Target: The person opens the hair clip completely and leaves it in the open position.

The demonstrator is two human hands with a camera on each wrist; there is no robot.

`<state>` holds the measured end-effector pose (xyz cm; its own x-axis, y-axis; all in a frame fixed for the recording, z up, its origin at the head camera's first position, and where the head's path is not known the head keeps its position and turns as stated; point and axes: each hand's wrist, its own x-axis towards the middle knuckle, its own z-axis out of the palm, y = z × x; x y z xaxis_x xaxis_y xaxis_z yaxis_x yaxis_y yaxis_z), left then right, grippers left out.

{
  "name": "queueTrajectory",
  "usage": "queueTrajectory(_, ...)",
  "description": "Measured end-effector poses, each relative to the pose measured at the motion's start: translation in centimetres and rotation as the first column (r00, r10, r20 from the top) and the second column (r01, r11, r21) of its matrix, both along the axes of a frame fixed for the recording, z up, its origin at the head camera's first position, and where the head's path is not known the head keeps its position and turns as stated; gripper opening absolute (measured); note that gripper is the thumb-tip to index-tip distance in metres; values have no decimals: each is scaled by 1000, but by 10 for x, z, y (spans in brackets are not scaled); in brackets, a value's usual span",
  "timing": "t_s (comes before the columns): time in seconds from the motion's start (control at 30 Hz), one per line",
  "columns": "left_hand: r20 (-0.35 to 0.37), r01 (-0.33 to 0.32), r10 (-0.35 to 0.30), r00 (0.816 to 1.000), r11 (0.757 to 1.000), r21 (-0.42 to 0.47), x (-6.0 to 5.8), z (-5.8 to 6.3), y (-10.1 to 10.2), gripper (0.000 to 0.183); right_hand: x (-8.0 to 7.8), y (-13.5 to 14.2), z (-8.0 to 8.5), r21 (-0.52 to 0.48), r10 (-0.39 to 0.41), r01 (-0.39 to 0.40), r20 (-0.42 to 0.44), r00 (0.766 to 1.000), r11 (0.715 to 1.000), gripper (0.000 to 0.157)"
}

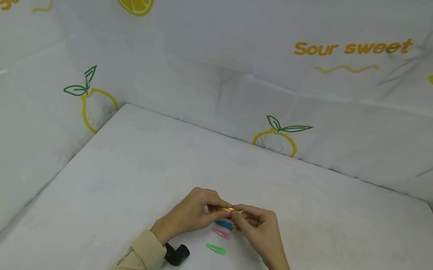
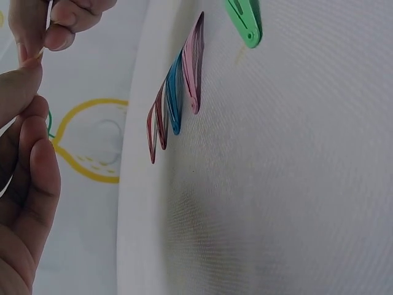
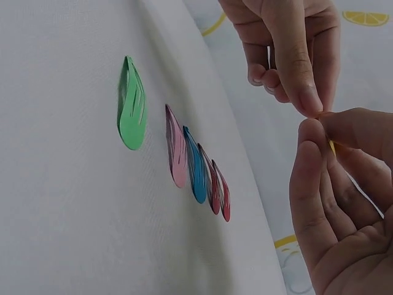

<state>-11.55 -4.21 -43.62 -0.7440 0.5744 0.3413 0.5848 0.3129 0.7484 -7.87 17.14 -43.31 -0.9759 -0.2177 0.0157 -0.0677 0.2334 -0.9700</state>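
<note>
Over the white table, both hands meet fingertip to fingertip at a small yellow hair clip [image 1: 232, 210]. My left hand [image 1: 193, 212] pinches one end between thumb and index finger, and my right hand [image 1: 262, 231] pinches the other. Fingers cover most of this clip; a sliver of yellow shows in the right wrist view. Beneath and nearer lie a blue hair clip [image 1: 224, 224], a pink hair clip [image 1: 221, 234] and, set apart, a green hair clip [image 1: 215, 249]. Two red hair clips [image 3: 209, 178] lie beyond the blue one in the right wrist view.
The white table [image 1: 142, 160] is bordered at the back and sides by a white cloth [image 1: 190, 87] with lemon prints. Black devices [image 1: 178, 254] sit by both wrists, close over the table. Beige sleeves [image 1: 142, 257] cover the forearms.
</note>
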Motion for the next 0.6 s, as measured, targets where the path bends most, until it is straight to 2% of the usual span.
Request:
queueTrajectory(0.23, -27, 4, -4, 1000, 1000, -7, 1, 1, 2, 20, 1, -1, -1, -40, -44, 46, 36, 998, 998, 19)
queueTrajectory(0.43, -60, 4, -6, 998, 999, -36, 0, 4, 5, 19, 1, 0, -2, -56, -64, 65, 20, 998, 996, 17)
queueTrajectory(0.6, -60, -10, 6, 998, 998, -60, 1, 6, 7, 18, 1, -2, -3, -52, -92, 92, 3, 996, 994, 15)
